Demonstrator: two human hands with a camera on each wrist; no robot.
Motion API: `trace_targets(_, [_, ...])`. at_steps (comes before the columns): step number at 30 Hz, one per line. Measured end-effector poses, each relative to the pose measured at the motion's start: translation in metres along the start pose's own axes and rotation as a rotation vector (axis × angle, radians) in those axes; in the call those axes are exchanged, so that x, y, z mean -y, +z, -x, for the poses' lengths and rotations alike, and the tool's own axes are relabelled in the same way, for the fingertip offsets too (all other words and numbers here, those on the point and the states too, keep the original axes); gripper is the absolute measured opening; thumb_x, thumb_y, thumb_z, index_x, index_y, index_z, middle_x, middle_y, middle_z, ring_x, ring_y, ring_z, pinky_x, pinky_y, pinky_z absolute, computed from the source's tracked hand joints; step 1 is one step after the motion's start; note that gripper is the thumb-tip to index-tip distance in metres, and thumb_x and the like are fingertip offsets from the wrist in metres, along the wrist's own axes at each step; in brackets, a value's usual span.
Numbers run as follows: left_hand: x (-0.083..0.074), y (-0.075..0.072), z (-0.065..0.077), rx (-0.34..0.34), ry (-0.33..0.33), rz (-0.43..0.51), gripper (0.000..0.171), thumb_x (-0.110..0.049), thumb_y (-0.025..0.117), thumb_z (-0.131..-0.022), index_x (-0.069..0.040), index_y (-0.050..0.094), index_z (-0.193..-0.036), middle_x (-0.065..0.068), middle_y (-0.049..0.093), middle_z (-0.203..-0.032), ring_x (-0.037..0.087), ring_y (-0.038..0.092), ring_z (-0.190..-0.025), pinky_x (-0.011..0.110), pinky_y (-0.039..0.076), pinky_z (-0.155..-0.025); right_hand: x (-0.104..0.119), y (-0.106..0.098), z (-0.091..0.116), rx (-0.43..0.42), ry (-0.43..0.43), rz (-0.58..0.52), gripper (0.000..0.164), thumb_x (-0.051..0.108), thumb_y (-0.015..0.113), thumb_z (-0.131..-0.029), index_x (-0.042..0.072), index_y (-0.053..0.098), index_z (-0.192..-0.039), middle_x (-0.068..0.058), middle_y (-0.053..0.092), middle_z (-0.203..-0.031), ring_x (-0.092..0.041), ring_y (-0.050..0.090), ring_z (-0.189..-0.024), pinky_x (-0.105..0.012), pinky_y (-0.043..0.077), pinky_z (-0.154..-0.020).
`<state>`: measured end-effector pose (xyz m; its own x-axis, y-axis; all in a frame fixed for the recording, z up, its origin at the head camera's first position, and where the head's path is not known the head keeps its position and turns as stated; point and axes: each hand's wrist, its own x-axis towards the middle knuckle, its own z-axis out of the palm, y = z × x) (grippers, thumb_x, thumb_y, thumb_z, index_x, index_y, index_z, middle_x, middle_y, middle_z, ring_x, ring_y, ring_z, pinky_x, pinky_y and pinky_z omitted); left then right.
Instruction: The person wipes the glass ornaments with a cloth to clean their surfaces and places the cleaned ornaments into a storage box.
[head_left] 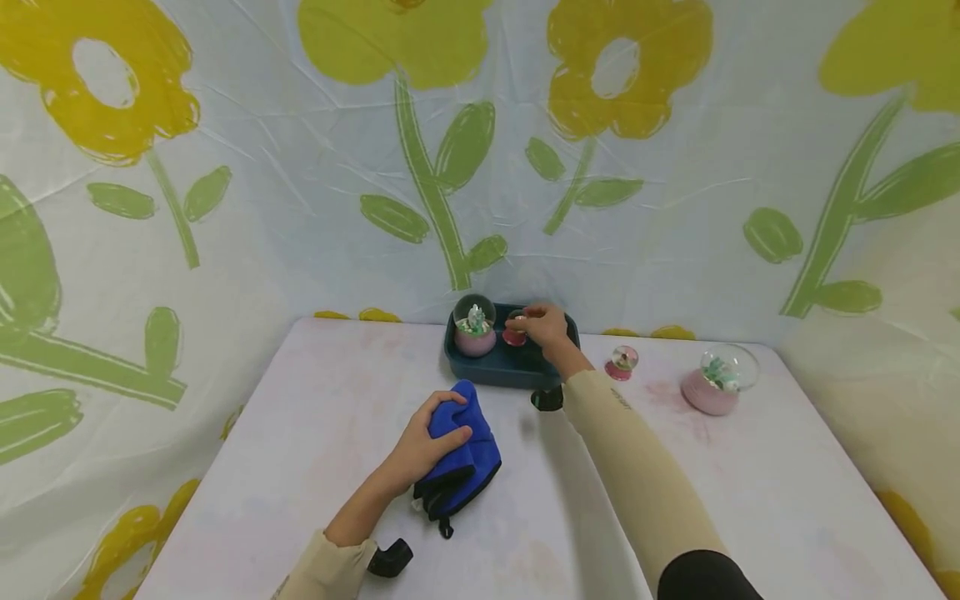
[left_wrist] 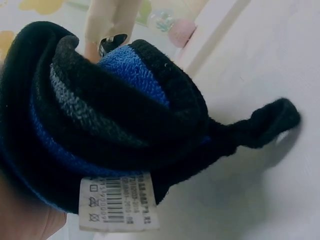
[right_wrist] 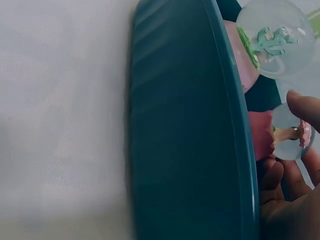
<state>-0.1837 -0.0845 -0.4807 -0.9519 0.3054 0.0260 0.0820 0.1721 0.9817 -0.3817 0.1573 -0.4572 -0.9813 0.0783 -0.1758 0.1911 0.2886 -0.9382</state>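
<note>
My left hand (head_left: 431,437) grips a blue cloth mitt (head_left: 476,467) with black trim over the middle of the table. A black hanging loop (left_wrist: 275,122) and a white printed label (left_wrist: 119,202) show on the mitt from the left wrist. Inside the dark teal tray (head_left: 495,375), my right hand (head_left: 546,327) holds a small snow globe (right_wrist: 262,134) with a red base, thumb and fingers around its glass ball. Left of it in the tray stands a larger snow globe (head_left: 474,329) with a pink base and a green figure inside.
Right of the tray, a small red-based snow globe (head_left: 622,363) rests on the white table (head_left: 300,433). Farther right, a larger pink-based one (head_left: 716,383) leans over. A flower-printed cloth (head_left: 322,167) hangs behind the table and along its sides.
</note>
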Motion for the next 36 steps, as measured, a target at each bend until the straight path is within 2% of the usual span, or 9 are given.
trace_targets(4, [-0.001,0.004,-0.001,0.029,0.002,0.016,0.04,-0.035,0.068,-0.091,-0.033,0.049,-0.127,0.01,0.037,-0.145,0.038,0.046,-0.119,0.055,0.044,-0.091,-0.002,0.003,0.001,-0.027,0.008,0.029,0.059,0.021,0.081,-0.078,0.001,0.057,-0.128,-0.017,0.053,-0.13,-0.034,0.046,-0.123,-0.049,0.034,-0.104])
trace_targets(8, [0.003,0.009,0.004,0.065,-0.026,0.005,0.04,-0.038,0.066,-0.092,-0.032,0.049,-0.127,0.01,0.036,-0.146,0.038,0.044,-0.122,0.057,0.044,-0.092,-0.011,0.009,0.006,-0.024,0.039,0.056,0.057,0.023,0.08,-0.08,0.003,0.057,-0.128,-0.016,0.053,-0.13,-0.033,0.047,-0.122,-0.05,0.035,-0.103])
trace_targets(13, [0.007,0.011,0.01,0.075,-0.035,0.025,0.038,-0.035,0.065,-0.093,-0.031,0.049,-0.127,0.011,0.035,-0.146,0.038,0.042,-0.123,0.057,0.043,-0.092,-0.024,0.019,0.009,-0.035,0.071,0.03,0.055,0.02,0.081,-0.08,0.004,0.058,-0.127,-0.015,0.055,-0.126,-0.032,0.05,-0.12,-0.048,0.036,-0.103])
trace_targets(18, [0.006,0.01,0.011,0.066,-0.024,0.042,0.038,-0.034,0.065,-0.093,-0.031,0.049,-0.127,0.01,0.036,-0.145,0.037,0.043,-0.122,0.055,0.044,-0.091,-0.031,0.027,0.006,-0.064,0.039,0.013,0.052,0.018,0.081,-0.079,0.002,0.059,-0.124,-0.016,0.057,-0.122,-0.032,0.052,-0.115,-0.048,0.039,-0.101])
trace_targets(22, [0.005,0.007,0.01,0.064,-0.039,0.018,0.038,-0.037,0.066,-0.092,-0.032,0.05,-0.126,0.01,0.036,-0.146,0.037,0.044,-0.122,0.055,0.045,-0.091,-0.033,0.031,0.003,-0.066,0.056,-0.007,0.054,0.016,0.082,-0.077,0.003,0.059,-0.124,-0.016,0.056,-0.123,-0.031,0.053,-0.113,-0.046,0.041,-0.098])
trace_targets(25, [0.003,0.004,0.007,0.064,-0.036,0.011,0.038,-0.037,0.066,-0.092,-0.032,0.05,-0.126,0.01,0.036,-0.146,0.037,0.044,-0.122,0.056,0.044,-0.091,-0.031,0.033,0.0,-0.078,0.056,-0.018,0.054,0.015,0.083,-0.076,0.003,0.06,-0.124,-0.015,0.057,-0.121,-0.03,0.054,-0.111,-0.044,0.042,-0.097])
trace_targets(31, [-0.001,0.001,-0.002,0.05,-0.005,0.005,0.037,-0.037,0.066,-0.092,-0.032,0.05,-0.125,0.008,0.037,-0.145,0.036,0.044,-0.121,0.056,0.043,-0.092,-0.023,0.037,-0.007,-0.111,-0.011,-0.017,0.057,0.016,0.084,-0.075,0.001,0.058,-0.123,-0.016,0.059,-0.117,-0.03,0.056,-0.108,-0.043,0.045,-0.093])
trace_targets(36, [0.0,0.002,-0.001,0.064,0.005,0.007,0.037,-0.034,0.066,-0.092,-0.031,0.05,-0.125,0.008,0.036,-0.146,0.035,0.044,-0.121,0.053,0.043,-0.092,-0.024,0.039,-0.004,-0.138,-0.012,0.012,0.058,0.016,0.085,-0.074,0.001,0.058,-0.123,-0.015,0.059,-0.115,-0.03,0.056,-0.106,-0.042,0.046,-0.09])
